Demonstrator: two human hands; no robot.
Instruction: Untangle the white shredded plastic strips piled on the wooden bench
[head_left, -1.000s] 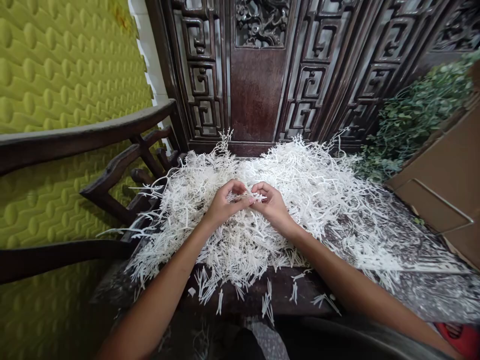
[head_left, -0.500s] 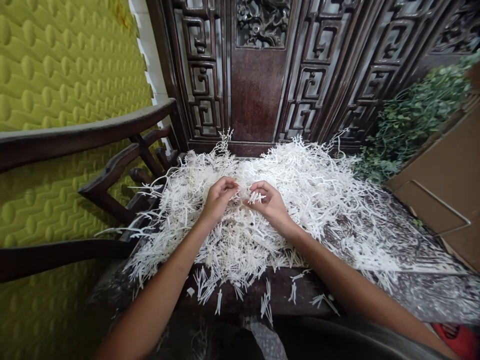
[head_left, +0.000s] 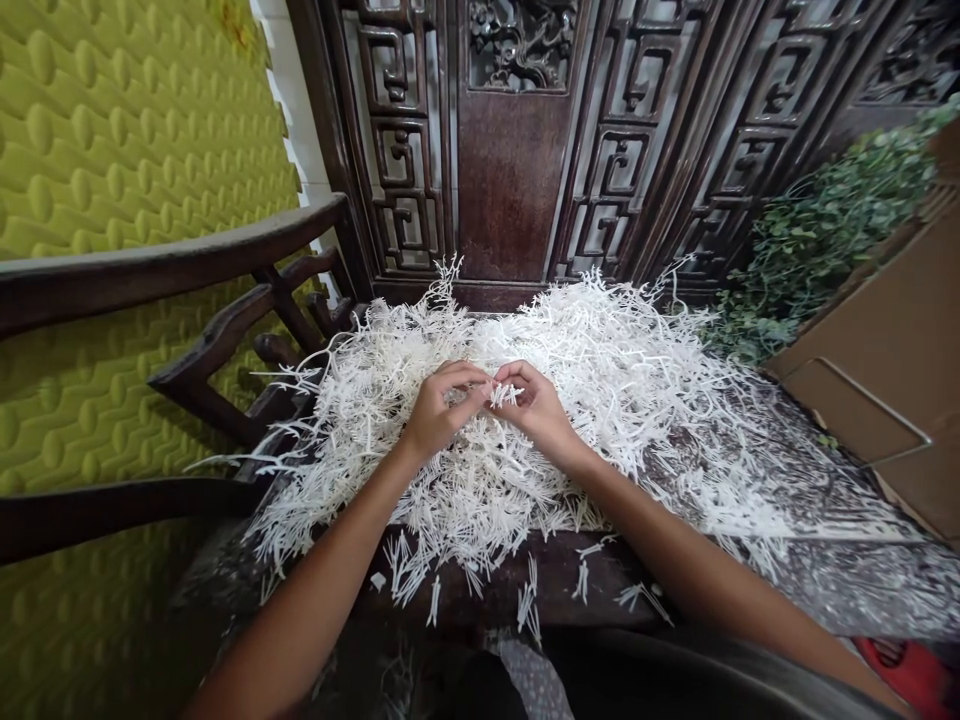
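A wide heap of thin white branching pieces [head_left: 480, 490] covers the dark wooden seat. Above its middle, my right hand [head_left: 536, 405] is closed round a small bunch of white pieces [head_left: 505, 395]. My left hand [head_left: 448, 402] meets it from the left, thumb and fingers pinched together at the bunch's left end. The fingertips of both hands nearly touch. Whatever my left fingertips grip there is too small to make out.
A dark wooden armrest [head_left: 187, 250] stands at the left before a yellow-green padded wall [head_left: 135, 130]. Carved wooden panels [head_left: 514, 180] rise behind. Green leafy stems [head_left: 825, 230] and a cardboard box [head_left: 885, 370] are at the right. Loose white pieces lie along the front edge.
My left hand has moved right and closed the gap to my right hand. The bunch in my right hand has shifted slightly left. The whole view has shifted a little.
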